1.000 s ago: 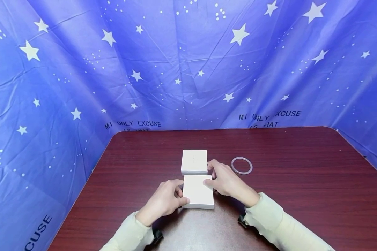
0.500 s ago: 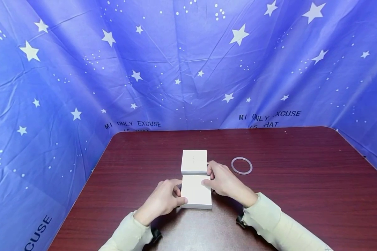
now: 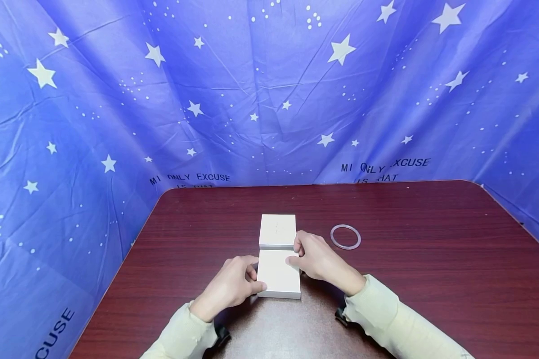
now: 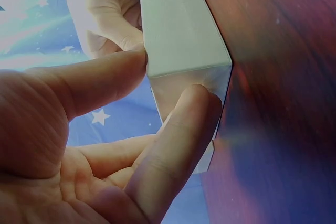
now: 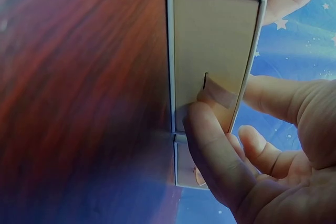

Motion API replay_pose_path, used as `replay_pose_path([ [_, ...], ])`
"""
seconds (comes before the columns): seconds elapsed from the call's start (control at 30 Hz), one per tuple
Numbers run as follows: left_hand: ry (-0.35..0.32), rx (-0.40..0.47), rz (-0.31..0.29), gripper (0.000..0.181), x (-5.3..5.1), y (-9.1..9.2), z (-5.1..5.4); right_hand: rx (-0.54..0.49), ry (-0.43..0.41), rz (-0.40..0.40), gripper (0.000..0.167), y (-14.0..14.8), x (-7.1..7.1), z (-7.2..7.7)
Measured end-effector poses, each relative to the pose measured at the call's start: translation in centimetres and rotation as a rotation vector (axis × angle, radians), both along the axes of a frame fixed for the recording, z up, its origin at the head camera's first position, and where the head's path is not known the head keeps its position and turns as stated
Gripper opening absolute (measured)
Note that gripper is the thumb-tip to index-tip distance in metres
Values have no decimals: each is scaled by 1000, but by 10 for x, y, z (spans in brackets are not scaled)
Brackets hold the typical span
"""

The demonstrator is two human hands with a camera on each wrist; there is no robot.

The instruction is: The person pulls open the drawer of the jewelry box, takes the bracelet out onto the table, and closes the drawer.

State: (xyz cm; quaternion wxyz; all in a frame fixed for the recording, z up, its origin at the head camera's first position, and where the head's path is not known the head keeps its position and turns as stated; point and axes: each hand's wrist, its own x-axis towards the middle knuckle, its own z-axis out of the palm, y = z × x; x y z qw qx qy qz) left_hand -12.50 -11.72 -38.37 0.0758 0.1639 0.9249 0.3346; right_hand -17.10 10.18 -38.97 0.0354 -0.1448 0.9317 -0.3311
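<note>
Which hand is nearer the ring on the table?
Right: the right hand is just to the left of the ring, not touching it; the left hand is farther away, at the left side of the nearer box.

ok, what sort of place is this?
Probably a makeshift filming booth: creased blue star-print fabric hangs behind and at both sides of a dark red wood-grain table, with two white boxes on it. Can't tell what room lies beyond.
</note>
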Motion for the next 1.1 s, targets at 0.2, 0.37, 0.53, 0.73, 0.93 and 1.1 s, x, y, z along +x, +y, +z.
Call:
replay_pose_path([
  [0.2, 10, -1, -2, 41, -1, -1, 0, -6, 1, -3, 27, 0, -1, -2],
  [0.37, 16, 7, 2, 41, -1, -1, 0, -8, 7, -7, 27, -1, 0, -2],
  [0.53, 18, 14, 4, 38, -2, -1, 0, -12, 2, -10, 27, -1, 0, -2],
  [0.73, 12, 15, 4, 40, -2, -1, -2, -17, -3, -14, 27, -1, 0, -3],
  [0.93, -13, 19, 16, 47, -3, -1, -2, -22, 7, -17, 26, -1, 0, -3],
  [1.1, -12, 15, 28, 53, -3, -2, -1, -26, 26, -8, 27, -2, 0, -2],
])
